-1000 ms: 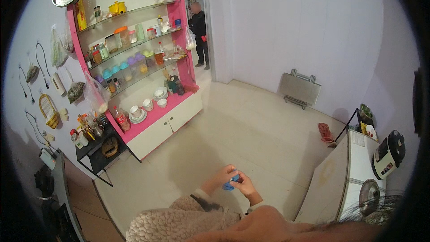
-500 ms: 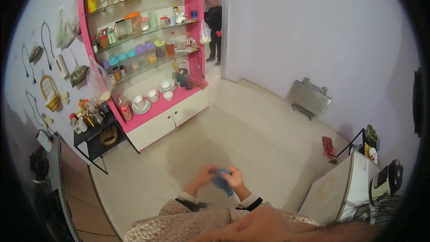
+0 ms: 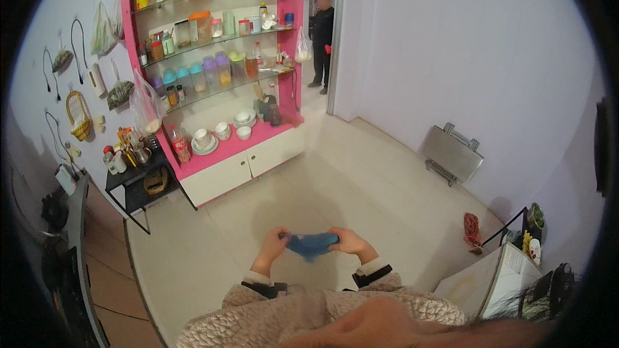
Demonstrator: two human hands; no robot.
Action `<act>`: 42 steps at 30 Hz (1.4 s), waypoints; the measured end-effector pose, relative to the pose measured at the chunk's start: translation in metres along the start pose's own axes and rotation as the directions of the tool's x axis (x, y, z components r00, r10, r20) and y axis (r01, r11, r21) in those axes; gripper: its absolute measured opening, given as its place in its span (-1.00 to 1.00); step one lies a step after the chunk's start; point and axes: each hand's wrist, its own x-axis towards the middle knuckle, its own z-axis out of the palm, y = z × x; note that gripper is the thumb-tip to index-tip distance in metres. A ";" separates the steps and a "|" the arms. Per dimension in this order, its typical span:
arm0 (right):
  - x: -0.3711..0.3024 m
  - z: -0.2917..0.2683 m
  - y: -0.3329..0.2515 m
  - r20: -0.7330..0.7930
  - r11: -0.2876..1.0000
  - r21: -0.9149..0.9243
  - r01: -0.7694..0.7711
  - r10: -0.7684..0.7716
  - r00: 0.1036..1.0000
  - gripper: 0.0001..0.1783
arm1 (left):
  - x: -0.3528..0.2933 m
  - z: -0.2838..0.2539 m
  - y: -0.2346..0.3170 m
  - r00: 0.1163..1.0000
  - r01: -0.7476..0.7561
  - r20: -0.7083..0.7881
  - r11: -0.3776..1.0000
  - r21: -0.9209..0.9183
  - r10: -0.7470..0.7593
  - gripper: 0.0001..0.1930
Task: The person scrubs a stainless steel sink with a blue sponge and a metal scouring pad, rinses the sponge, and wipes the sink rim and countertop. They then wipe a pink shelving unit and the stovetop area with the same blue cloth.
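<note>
A small blue cloth (image 3: pixel 311 246) is stretched sideways between my two hands, low in the middle of the view and above the floor. Its upper edge is pulled fairly straight, and its lower edge hangs in a loose curve. My left hand (image 3: pixel 276 241) pinches the left end, fingers closed. On the other end my right hand (image 3: pixel 350 241) has a similar pinch. Whether the cloth is a plain piece or a sewn item, I cannot tell.
A pink-framed shelf unit (image 3: pixel 293 103) with jars and bowls stands ahead to the left, beside a black rack (image 3: pixel 143 201). A person (image 3: pixel 322 38) stands in the doorway. A folded metal table (image 3: pixel 451 154) leans by the right wall. A white cabinet (image 3: pixel 516 269) is at lower right.
My hands have moved apart, spreading the blue cloth from a hanging bunch into a wide strip. The room's contents have shifted slightly in view as my head turned.
</note>
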 end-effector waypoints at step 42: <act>-0.028 0.075 0.001 -0.104 0.393 0.919 -0.040 0.339 0.935 -0.56 | 0.016 0.128 0.056 0.832 -0.514 0.314 0.848 0.127 0.457 -0.68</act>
